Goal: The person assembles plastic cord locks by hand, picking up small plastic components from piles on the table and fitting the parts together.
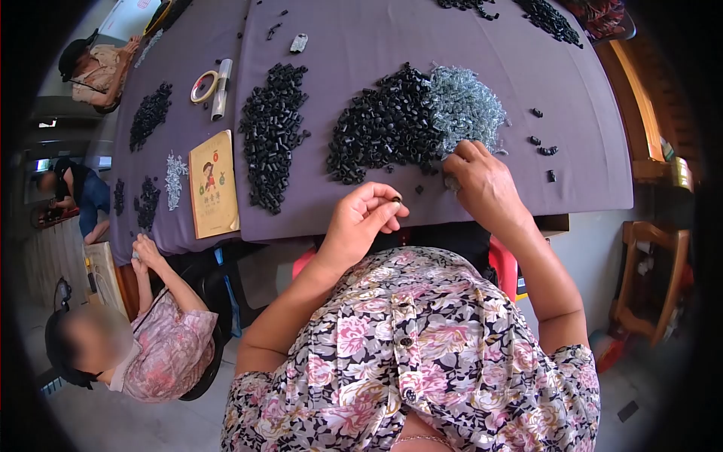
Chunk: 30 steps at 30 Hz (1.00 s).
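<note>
My left hand is above the table's front edge, thumb and forefinger pinched on a small black part. My right hand reaches down at the near edge of a pile of small clear parts; its fingers are bent, and their tips are partly hidden, so what they hold cannot be made out. Touching the clear pile on its left is a large heap of small black parts. Another long heap of black parts lies farther left.
The purple tablecloth carries a yellow booklet, a tape roll, a clear roll and smaller piles. A person works at the left; two more people are farther off. A wooden chair stands at right.
</note>
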Motion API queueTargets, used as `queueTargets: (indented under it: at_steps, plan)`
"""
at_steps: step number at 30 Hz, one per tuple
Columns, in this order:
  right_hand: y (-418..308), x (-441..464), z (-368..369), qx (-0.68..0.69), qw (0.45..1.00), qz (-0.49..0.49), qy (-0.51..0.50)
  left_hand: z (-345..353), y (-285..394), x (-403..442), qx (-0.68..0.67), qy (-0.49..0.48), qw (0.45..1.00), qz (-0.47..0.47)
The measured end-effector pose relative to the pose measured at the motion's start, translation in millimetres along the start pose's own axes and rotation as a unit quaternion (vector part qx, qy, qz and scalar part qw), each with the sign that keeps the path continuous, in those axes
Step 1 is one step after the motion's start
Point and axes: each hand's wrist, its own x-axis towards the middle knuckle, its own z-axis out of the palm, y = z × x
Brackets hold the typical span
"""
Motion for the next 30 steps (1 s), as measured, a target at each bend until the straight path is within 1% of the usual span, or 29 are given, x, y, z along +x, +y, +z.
queueTargets:
  at_steps: [3,5,8,11,17,20,21,23,24,27,30]
  plan:
    - [4,2,1,-0.005,1.000,-0.011,-0.001,3,-5,-4,-0.014,-0.016,1.000,-0.007]
    - [5,1,3,-0.015,1.000,-0.015,0.010,7,-5,-5,-0.001,-0.009,1.000,-0.007]
    - [0,3,3,-0.051,0.999,-0.007,-0.006,9,-6,-5,0.011,-0.005,1.000,-0.006]
    - [0,3,-4,-0.068,0.997,-0.033,-0.010,10,-5,-4,0.026,-0.004,1.000,-0.009]
    - [2,7,0,-0.071,0.997,-0.024,-0.020,13,-3,-3,0.048,-0.002,0.999,-0.008]
    - [1,3,-7,0.009,1.000,0.000,0.002,17,0,-2,0.058,0.003,0.998,-0.010]
    - [-2,2,-13,0.083,0.997,-0.005,-0.008,18,1,-1,0.059,0.006,0.998,-0.012]
    - [-14,-2,-27,0.231,0.973,-0.009,-0.027,21,0,-2,0.058,0.007,0.998,-0.018]
    - [-18,-4,-24,0.275,0.961,-0.011,-0.018,22,-1,0,0.055,0.003,0.998,-0.019]
    - [-27,-8,-19,0.316,0.948,-0.005,-0.037,34,2,4,0.052,0.009,0.999,-0.013]
    - [-30,-12,-7,0.338,0.941,0.017,-0.016,32,3,3,0.062,0.008,0.998,-0.014]
